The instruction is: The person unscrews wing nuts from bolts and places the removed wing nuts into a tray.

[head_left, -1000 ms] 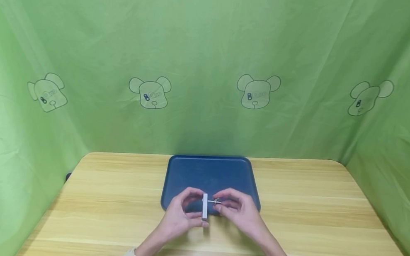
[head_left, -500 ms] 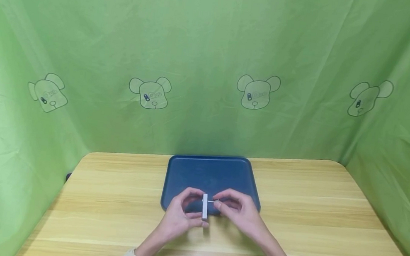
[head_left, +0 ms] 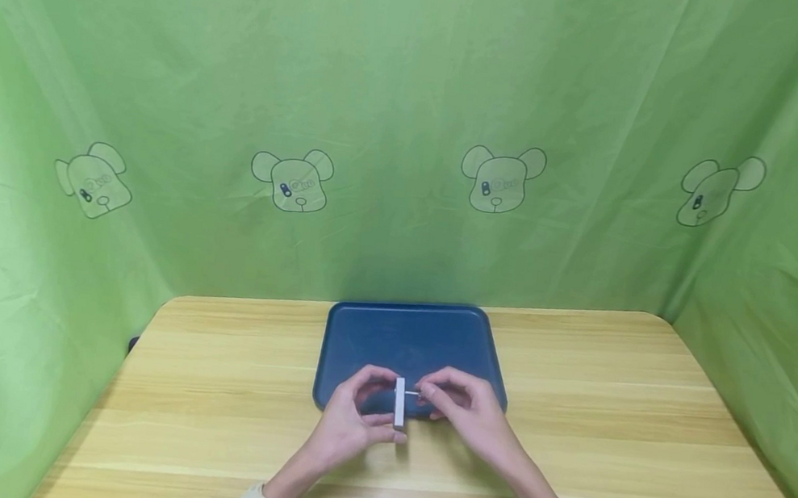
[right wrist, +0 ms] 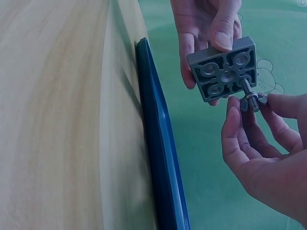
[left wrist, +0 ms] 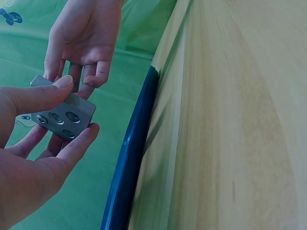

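Two hands up and working, and it's a metal affair! The left hand has a square metal block gripped by its edges, thumb on one side and fingers on the other, holding it upright in the air, its near part reaching past the front rim of the blue tray in the head view. Out of one corner hole comes a threaded bolt, pointing straight across at the right hand. And there's the wing nut, on the bolt, well apart from the block's face, in a narrow pinch between right thumb and fingers! Round the other side, the left wrist view picks out the bolt head, seated in its hole beside three more round holes. Below, the wood-grain table; behind, a green curtain printed with bear heads.
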Demonstrator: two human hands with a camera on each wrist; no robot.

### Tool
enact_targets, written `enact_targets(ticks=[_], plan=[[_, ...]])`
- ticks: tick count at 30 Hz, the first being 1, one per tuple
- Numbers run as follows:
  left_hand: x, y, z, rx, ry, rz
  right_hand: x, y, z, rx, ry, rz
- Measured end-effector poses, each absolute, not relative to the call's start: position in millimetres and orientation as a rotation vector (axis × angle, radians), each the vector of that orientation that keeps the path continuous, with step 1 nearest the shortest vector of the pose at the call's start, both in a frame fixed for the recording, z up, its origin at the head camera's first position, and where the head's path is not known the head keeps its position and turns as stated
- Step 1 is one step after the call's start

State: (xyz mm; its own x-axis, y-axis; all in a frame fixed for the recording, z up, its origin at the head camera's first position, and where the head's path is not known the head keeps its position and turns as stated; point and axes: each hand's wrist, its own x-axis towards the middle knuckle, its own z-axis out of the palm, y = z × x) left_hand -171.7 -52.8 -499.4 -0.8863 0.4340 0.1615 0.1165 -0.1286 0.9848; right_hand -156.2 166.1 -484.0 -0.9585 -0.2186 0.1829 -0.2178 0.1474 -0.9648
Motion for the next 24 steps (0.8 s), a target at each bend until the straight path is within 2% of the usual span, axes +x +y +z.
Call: enact_targets(ticks=[24], plan=[[-172.0, -53.5, -499.7, 0.629, 1.914, 2.12, -156.4, 166.1, -486.7, -0.477, 2.38, -2.019]])
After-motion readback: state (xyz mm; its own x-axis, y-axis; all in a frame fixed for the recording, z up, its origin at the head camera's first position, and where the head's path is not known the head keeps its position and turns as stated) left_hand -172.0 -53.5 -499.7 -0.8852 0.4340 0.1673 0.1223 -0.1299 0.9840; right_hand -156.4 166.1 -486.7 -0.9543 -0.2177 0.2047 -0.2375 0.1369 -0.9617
